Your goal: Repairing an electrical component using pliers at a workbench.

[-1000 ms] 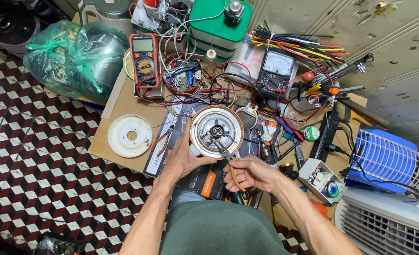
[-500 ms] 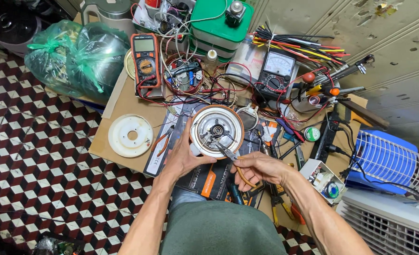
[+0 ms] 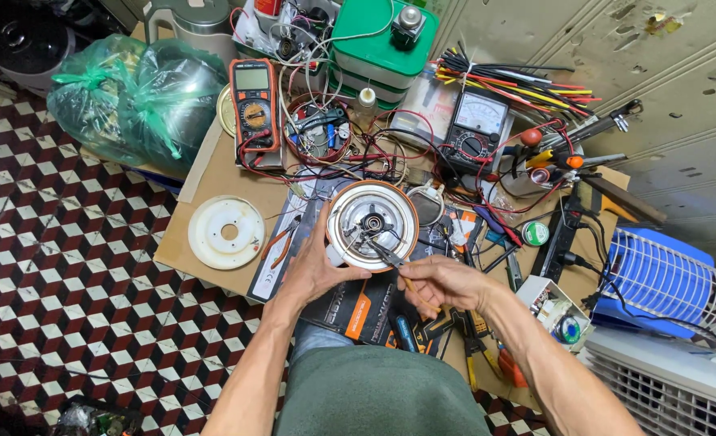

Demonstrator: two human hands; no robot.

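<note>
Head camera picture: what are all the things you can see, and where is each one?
Round metal appliance base: one, silver with copper-coloured rim, centre of the cardboard.
Pliers: one, dark, tips inside the round base.
White plastic disc: one, left on the cardboard.
Digital multimeter: one, red and black, upper left.
Analogue meter: one, black with white dial, upper right.
Green box: one, top centre.
Green plastic bags: knotted bundle, far left.
Loose wires: many, mixed colours, top right.
Fan: one, blue and white, right edge.
Tiled floor: black, white and red, left.
Left hand: steadies the base's rim.
Right hand: grips the pliers.
</note>
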